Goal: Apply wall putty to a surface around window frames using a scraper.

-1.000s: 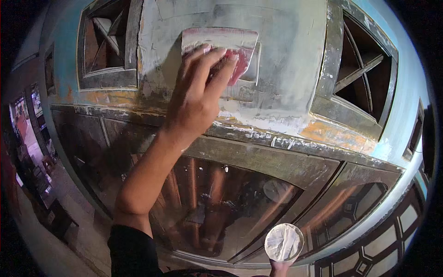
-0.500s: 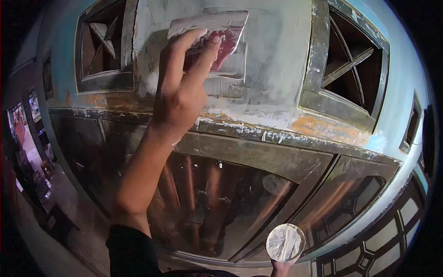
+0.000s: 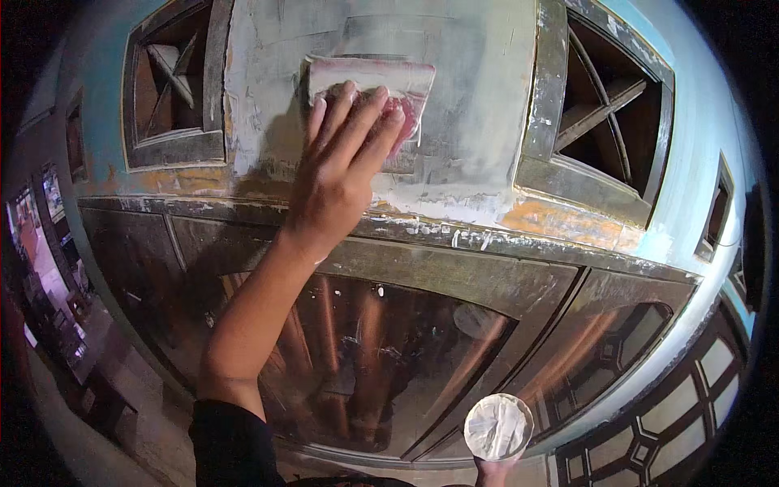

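My left hand (image 3: 342,162) reaches up with its fingers pressed on a wide, flat scraper (image 3: 410,81), white and red with pale paste on it, held against the patched grey-green wall panel (image 3: 471,97). Its thumb is hidden. At the bottom right my right hand (image 3: 492,471) holds a round container (image 3: 498,426) from underneath, with white paste spread inside its top.
Framed openings with crossed bars (image 3: 174,81) (image 3: 600,114) flank the panel. Below runs a paint-spattered ledge (image 3: 438,231) over dark wooden doors with glass (image 3: 381,365). A patterned window (image 3: 673,406) is at the lower right, a bright doorway (image 3: 36,260) at the far left.
My left hand and scraper moved up and left, then came back down. The view has shifted slightly. My right hand still holds the container in about the same place.
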### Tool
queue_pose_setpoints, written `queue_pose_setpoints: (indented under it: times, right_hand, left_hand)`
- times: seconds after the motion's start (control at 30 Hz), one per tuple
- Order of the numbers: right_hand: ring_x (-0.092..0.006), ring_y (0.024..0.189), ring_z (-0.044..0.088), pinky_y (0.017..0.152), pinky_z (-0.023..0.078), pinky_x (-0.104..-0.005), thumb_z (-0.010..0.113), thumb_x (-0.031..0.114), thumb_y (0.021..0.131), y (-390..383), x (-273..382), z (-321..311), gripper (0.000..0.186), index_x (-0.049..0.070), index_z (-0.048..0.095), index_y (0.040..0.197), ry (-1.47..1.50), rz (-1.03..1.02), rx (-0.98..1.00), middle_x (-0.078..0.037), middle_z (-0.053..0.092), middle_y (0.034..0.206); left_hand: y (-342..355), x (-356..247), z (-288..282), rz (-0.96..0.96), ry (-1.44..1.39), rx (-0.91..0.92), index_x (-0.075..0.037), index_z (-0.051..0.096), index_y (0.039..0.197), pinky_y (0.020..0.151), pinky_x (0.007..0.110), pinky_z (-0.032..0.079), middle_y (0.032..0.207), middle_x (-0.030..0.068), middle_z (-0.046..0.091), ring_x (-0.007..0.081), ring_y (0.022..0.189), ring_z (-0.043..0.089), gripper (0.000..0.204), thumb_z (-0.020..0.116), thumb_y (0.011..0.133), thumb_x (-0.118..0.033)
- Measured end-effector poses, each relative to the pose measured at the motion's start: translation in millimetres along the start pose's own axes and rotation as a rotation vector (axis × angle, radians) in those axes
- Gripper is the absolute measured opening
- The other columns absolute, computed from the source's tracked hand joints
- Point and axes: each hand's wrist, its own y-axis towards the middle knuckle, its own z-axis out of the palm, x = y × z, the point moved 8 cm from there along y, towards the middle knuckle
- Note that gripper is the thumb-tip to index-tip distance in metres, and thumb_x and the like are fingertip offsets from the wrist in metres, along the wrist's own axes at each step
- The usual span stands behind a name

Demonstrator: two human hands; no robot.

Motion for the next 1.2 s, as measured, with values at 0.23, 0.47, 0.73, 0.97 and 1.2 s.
queue_pose_setpoints:
  times: [0.23,0.47,0.73,0.97,1.2]
  right_hand:
    - [-0.0368,0.133,0.055,0.116,0.039,-0.0573,0.039,0.052,0.102,-8,8,4,0.060,0.012,0.060,0.142,-0.161,-0.116,0.020,-0.012,0.062,0.142]
    - [-0.0352,0.138,0.051,0.117,0.037,-0.0565,0.034,0.049,0.105,-17,-4,12,0.061,0.011,0.054,0.148,-0.158,-0.181,-0.037,-0.010,0.056,0.150]
    - [-0.0367,0.136,0.053,0.117,0.038,-0.0572,0.041,0.048,0.103,-10,-7,14,0.058,0.010,0.058,0.144,-0.235,-0.094,0.168,-0.013,0.059,0.146]
    - [-0.0365,0.134,0.055,0.115,0.040,-0.0578,0.044,0.048,0.102,-15,-23,31,0.058,0.010,0.057,0.144,-0.347,-0.136,0.317,-0.012,0.060,0.145]
    - [-0.0374,0.133,0.056,0.114,0.042,-0.0580,0.046,0.050,0.101,-11,-28,19,0.059,0.011,0.059,0.143,-0.257,-0.141,0.247,-0.012,0.060,0.145]
  left_hand:
    - [-49,-46,-17,0.021,-0.050,0.223,-0.005,0.066,0.134,0.116,0.062,0.034,0.149,0.0146,0.056,0.0456,0.141,0.046,0.041,0.062,0.094,-0.012]
    - [37,23,-23,0.015,0.053,-0.050,-0.003,0.062,0.138,0.115,0.062,0.034,0.149,0.0141,0.055,0.0484,0.138,0.045,0.053,0.057,0.086,0.005]
    - [-72,-16,-13,-0.041,-0.041,0.323,0.000,0.061,0.139,0.115,0.064,0.035,0.155,0.0142,0.048,0.0511,0.144,0.038,0.048,0.060,0.091,-0.006]
    - [16,27,-47,-0.020,-0.034,0.030,-0.005,0.059,0.143,0.117,0.062,0.032,0.154,0.0114,0.051,0.0492,0.143,0.041,0.052,0.058,0.091,0.001]
    - [-29,32,-7,-0.050,0.001,0.253,-0.001,0.058,0.143,0.117,0.063,0.034,0.153,0.0117,0.050,0.0516,0.142,0.039,0.055,0.058,0.087,0.001]
